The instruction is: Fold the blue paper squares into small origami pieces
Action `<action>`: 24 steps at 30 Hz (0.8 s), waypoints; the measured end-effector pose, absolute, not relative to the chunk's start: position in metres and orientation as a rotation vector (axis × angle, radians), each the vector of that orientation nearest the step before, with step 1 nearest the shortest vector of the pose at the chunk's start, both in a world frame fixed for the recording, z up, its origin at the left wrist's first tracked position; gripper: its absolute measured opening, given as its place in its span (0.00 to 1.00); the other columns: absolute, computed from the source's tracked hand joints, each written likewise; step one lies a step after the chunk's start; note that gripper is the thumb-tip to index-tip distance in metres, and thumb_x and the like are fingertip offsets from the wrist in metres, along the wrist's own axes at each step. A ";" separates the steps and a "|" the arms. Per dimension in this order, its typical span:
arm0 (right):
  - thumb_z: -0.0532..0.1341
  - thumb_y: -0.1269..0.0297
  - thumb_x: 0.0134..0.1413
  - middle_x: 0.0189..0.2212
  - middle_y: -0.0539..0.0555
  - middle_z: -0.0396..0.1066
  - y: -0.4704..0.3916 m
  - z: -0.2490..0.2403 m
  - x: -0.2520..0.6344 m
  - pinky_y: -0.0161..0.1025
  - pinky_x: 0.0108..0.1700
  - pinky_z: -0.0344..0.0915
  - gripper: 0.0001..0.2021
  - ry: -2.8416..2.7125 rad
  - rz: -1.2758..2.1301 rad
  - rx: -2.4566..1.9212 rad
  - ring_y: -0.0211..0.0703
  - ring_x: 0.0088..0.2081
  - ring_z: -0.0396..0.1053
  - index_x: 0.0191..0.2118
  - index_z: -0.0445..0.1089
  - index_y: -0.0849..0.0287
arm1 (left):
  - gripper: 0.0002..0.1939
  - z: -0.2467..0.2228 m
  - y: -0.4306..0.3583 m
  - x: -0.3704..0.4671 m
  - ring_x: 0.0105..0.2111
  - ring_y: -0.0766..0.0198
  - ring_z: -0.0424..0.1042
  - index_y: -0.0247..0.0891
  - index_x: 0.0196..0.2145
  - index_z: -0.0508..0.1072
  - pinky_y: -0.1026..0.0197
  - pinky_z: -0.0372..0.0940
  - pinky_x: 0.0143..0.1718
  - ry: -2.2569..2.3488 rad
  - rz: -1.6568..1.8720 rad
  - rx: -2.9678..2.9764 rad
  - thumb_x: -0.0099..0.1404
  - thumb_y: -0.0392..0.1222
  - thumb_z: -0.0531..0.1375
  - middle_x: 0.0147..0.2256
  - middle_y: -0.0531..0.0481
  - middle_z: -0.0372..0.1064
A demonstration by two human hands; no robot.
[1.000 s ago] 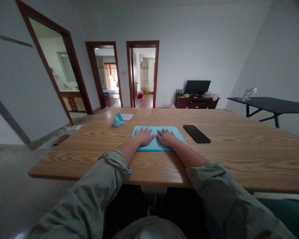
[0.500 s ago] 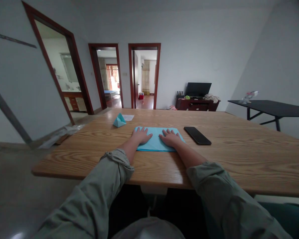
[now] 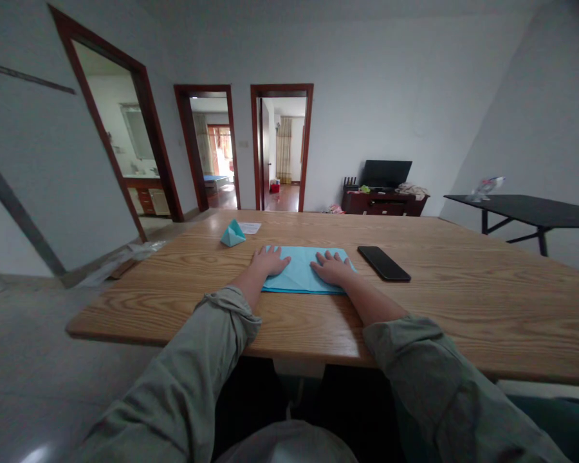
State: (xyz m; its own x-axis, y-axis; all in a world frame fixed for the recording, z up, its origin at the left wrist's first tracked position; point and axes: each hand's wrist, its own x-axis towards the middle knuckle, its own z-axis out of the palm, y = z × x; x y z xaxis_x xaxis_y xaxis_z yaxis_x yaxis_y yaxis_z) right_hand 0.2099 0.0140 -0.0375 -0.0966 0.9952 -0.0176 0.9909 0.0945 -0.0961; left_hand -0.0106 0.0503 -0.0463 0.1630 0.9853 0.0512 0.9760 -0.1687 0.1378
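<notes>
A light-blue sheet of paper [image 3: 300, 273], folded into a flat rectangle, lies on the wooden table [image 3: 197, 308] in front of me. On its left part rests my left hand [image 3: 270, 261], palm down with the fingers spread. My right hand [image 3: 332, 267] lies flat on the right part, fingers apart too. Between the hands the middle of the paper shows, with faint creases. Neither hand grips anything.
A folded blue paper piece [image 3: 233, 234] stands at the far left, with a small white printed slip [image 3: 249, 227] behind it. To the right of the paper lies a black smartphone [image 3: 384, 263]. Beyond the table are a TV cabinet [image 3: 386, 203] and a black table [image 3: 535, 209].
My left hand has slid slightly left toward the paper's edge. The right hand remains flat, having shifted slightly right. The paper stays in place.
</notes>
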 end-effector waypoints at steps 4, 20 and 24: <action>0.38 0.38 0.57 0.67 0.57 0.36 0.005 -0.035 0.195 0.67 0.59 0.33 0.35 -2.454 0.175 -1.929 0.65 0.65 0.36 0.67 0.41 0.46 | 0.43 -0.047 0.050 -0.011 0.64 0.43 0.41 0.41 0.65 0.49 0.37 0.39 0.60 1.976 0.191 2.347 0.60 0.69 0.37 0.66 0.44 0.40; 0.42 0.41 0.58 0.67 0.56 0.38 0.007 -0.028 0.209 0.69 0.58 0.33 0.32 -2.474 0.248 -1.872 0.64 0.65 0.37 0.66 0.45 0.45 | 0.37 -0.040 0.058 -0.025 0.63 0.44 0.44 0.47 0.62 0.55 0.37 0.42 0.59 1.954 0.317 2.320 0.60 0.66 0.47 0.65 0.45 0.44; 0.46 0.45 0.59 0.67 0.54 0.40 0.007 -0.021 0.217 0.61 0.61 0.36 0.30 -2.491 0.314 -1.822 0.58 0.66 0.39 0.65 0.50 0.48 | 0.23 -0.019 0.058 -0.060 0.62 0.49 0.47 0.51 0.56 0.65 0.47 0.48 0.59 2.286 0.902 2.173 0.62 0.50 0.54 0.65 0.51 0.44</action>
State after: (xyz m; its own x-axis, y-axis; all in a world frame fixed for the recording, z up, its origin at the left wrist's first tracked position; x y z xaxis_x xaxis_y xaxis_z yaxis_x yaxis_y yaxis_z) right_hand 0.2171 0.0072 -0.0210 -0.3096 0.9468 -0.0874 0.9390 0.2899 -0.1852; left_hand -0.0602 0.0584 -0.0190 -0.1168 0.8807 0.4591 0.9569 -0.0240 0.2895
